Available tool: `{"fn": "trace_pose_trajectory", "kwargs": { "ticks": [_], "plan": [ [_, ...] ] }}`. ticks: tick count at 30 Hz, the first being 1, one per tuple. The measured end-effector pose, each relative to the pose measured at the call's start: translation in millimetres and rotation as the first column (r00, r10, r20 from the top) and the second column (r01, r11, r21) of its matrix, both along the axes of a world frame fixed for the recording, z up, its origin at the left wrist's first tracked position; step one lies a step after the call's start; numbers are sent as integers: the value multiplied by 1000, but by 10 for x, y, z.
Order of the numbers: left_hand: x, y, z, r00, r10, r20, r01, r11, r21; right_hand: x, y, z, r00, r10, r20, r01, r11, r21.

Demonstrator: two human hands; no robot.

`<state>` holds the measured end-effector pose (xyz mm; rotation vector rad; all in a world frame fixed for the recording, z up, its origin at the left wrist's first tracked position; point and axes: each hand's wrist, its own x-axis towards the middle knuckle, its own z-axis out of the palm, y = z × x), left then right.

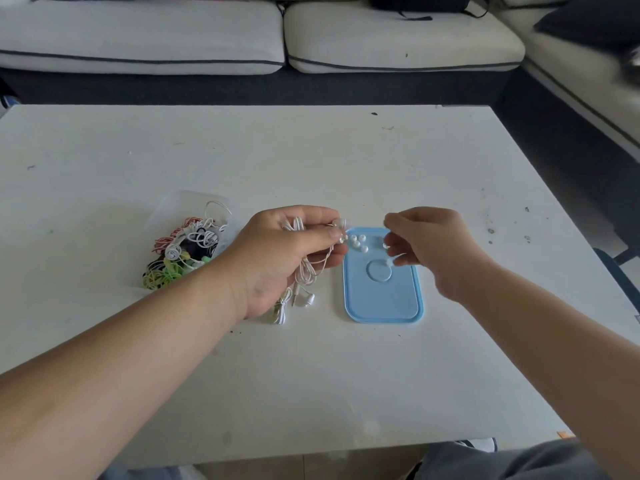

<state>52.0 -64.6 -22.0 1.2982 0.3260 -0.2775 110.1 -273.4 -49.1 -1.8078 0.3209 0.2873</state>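
My left hand (284,258) grips a bundle of white wired earphones (306,268), pinching one earbud (340,223) between thumb and forefinger; the cable and plug hang below the palm. My right hand (429,244) hovers over the top right of a light blue lid (384,296), its fingers curled; what looks like a small white ear tip sits at its fingertips, blurred. Several small white ear tips (358,241) lie on the lid's far end. The two hands are a short gap apart.
A clear plastic tub (194,237) on the left holds a tangle of white, red-striped, green and yellow earphones. Another coiled earphone (282,311) lies under my left wrist. Everything rests on a white table (311,375); grey sofas stand behind it.
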Motion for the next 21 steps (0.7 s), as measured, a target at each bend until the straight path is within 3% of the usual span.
{"fn": "trace_pose_trajectory", "kwargs": {
  "ticks": [4, 7, 21],
  "plan": [
    [1, -2, -22, 1000, -2, -4, 2, 1000, 27, 17, -73, -190, 982, 188, 21, -161, 889, -429],
    [0, 1, -17, 1000, 10, -4, -10, 1000, 20, 25, -80, -275, 957, 288, 29, -213, 767, -605],
    [-5, 35, -11, 999, 48, 16, -48, 998, -31, -4, -78, -287, 931, 355, -89, -321, 676, -663]
  ]
}}
